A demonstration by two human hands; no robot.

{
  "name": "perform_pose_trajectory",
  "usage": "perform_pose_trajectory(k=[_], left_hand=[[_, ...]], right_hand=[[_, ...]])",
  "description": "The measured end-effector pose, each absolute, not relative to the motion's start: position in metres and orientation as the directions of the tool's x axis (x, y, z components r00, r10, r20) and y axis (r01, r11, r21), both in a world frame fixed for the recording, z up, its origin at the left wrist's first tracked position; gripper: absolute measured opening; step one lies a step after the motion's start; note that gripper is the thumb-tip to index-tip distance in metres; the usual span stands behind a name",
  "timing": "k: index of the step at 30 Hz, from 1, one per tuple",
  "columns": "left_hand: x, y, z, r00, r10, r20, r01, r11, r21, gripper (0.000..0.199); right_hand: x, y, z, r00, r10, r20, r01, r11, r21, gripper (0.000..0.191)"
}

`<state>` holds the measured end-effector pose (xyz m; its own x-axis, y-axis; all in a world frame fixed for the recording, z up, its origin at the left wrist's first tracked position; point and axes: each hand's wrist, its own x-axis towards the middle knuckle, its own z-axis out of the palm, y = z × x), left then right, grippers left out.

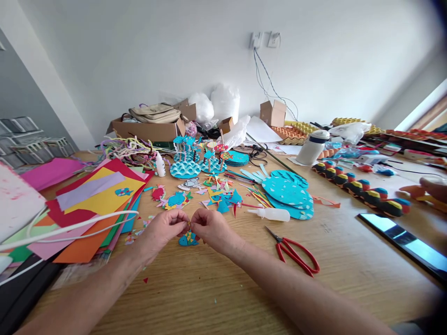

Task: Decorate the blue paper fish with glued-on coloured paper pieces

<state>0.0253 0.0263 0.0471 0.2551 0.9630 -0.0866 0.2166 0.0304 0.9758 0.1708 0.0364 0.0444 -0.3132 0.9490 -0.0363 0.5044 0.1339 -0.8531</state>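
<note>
My left hand and my right hand meet fingertip to fingertip over the wooden table. Together they pinch a tiny yellowish scrap, too small to make out. Just below the fingers lies a blue paper fish with coloured patches. Scattered paper cut-outs lie just beyond the hands.
Red scissors and a white glue bottle lie to the right. A stack of coloured paper sits left. Blue paper discs, wave-shaped paper models, cardboard boxes and egg trays stand farther back. Another person's hand rests at the right edge.
</note>
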Motion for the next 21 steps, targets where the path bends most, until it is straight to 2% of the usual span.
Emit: perform_pose_trajectory(k=[12, 21], left_hand=[[0.0304, 0.0275, 0.0486, 0.21, 0.976, -0.057, 0.226, 0.008, 0.974, 0.01], [0.0334, 0.0282, 0.0521, 0.229, 0.969, -0.095, 0.231, 0.041, 0.972, 0.011]], right_hand=[[0.171, 0.0375, 0.042, -0.262, 0.965, -0.034, 0.454, 0.092, -0.886, 0.006], [0.1757, 0.0409, 0.0407, -0.28, 0.96, -0.001, 0.453, 0.132, -0.882, 0.008]])
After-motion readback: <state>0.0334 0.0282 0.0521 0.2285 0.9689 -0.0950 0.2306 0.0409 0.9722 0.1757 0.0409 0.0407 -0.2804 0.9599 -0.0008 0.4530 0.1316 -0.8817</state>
